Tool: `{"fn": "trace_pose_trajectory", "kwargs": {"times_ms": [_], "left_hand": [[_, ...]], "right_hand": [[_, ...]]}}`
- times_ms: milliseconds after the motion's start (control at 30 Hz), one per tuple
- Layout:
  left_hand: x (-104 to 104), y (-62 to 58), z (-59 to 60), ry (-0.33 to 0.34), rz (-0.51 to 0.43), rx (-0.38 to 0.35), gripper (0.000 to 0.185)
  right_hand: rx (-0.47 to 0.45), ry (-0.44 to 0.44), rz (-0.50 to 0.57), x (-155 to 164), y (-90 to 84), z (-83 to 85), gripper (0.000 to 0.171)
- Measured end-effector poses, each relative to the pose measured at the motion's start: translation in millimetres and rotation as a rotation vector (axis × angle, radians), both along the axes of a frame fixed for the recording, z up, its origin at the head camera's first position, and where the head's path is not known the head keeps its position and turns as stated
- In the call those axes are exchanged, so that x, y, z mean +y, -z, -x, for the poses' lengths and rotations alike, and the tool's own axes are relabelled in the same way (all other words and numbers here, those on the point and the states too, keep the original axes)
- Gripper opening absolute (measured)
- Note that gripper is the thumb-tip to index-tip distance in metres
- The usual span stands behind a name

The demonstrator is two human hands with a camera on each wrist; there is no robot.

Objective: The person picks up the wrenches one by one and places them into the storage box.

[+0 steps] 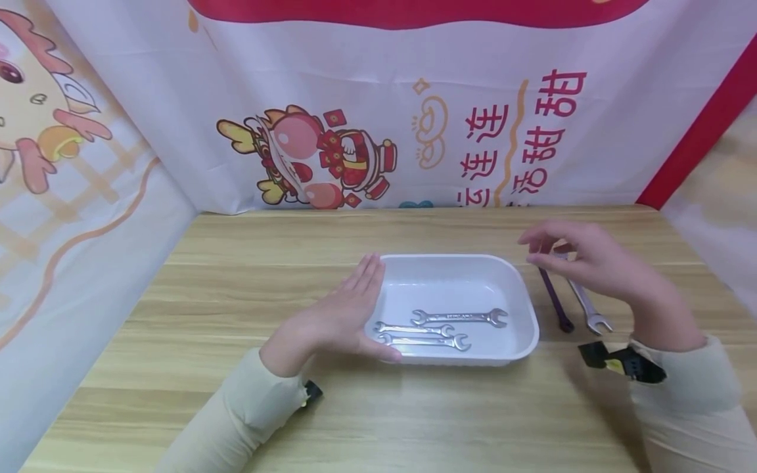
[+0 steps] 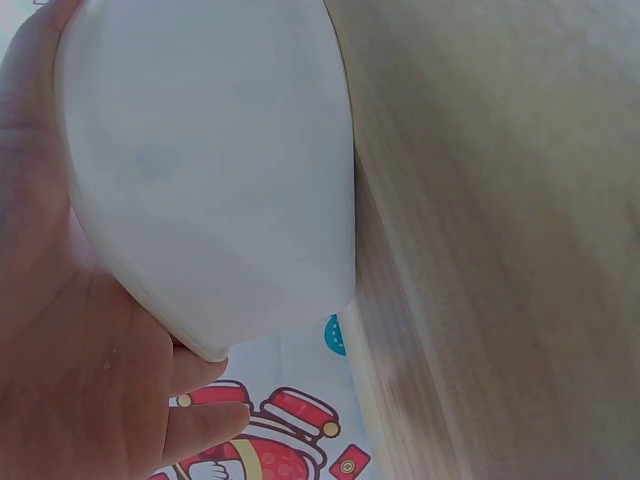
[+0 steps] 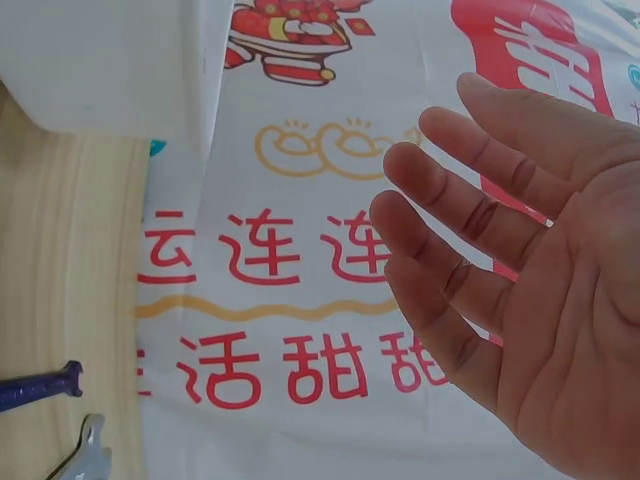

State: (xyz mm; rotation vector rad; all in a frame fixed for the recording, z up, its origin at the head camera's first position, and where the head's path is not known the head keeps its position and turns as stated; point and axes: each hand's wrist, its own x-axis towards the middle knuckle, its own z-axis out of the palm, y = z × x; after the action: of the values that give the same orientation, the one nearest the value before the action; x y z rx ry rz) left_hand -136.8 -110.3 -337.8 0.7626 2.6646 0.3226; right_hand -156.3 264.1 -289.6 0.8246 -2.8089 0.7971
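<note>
The left hand point(image 1: 337, 322) lay nearest, fingers point(image 1: 367, 276) straight and together, its palm flat against the left wall of the white tray point(image 1: 526, 309). The left wrist view showed the same: the palm point(image 2: 60, 330) pressed to the tray's point(image 2: 210, 170) rounded outer side, nothing gripped. The tray sat on the wooden surface point(image 1: 236, 289).

Inside the tray lay three silver wrenches. Two short ones sat close together near the front wall, one point(image 1: 422, 341) just in front of the other point(image 1: 414, 328). A longer wrench point(image 1: 460, 318) lay just behind them, roughly parallel.

The right hand point(image 1: 591, 263) hovered above the surface to the right of the tray, fingers point(image 1: 544, 238) spread and relaxed, holding nothing. In the right wrist view its fingers point(image 3: 470, 220) were open and slightly bent, apart from everything.

Beneath and just beyond that hand, two more tools lay on the surface outside the tray: a purple wrench point(image 1: 556, 302) nearer the tray and a silver wrench point(image 1: 588, 309) beside it, partly hidden by the hand. Their ends showed in the right wrist view, purple point(image 3: 40, 386) above silver point(image 3: 85, 455).

Farthest back, a printed cloth point(image 1: 384, 131) with a cartoon figure and red characters walled in the surface.
</note>
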Motion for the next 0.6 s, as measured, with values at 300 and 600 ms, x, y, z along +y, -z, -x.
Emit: {"fn": "trace_pose_trajectory", "kwargs": {"times_ms": [300,600], "left_hand": [[-1.1,0.5,-1.2,-0.001,-0.010,-0.005,0.141],[-2.5,1.3,1.0,0.010,-0.006,0.005,0.142]], "right_hand": [[-0.067,0.059,-0.035,5.4,5.7,6.7,0.026],[-0.078,0.062,-0.065,18.2,12.9,15.8,0.025]]}}
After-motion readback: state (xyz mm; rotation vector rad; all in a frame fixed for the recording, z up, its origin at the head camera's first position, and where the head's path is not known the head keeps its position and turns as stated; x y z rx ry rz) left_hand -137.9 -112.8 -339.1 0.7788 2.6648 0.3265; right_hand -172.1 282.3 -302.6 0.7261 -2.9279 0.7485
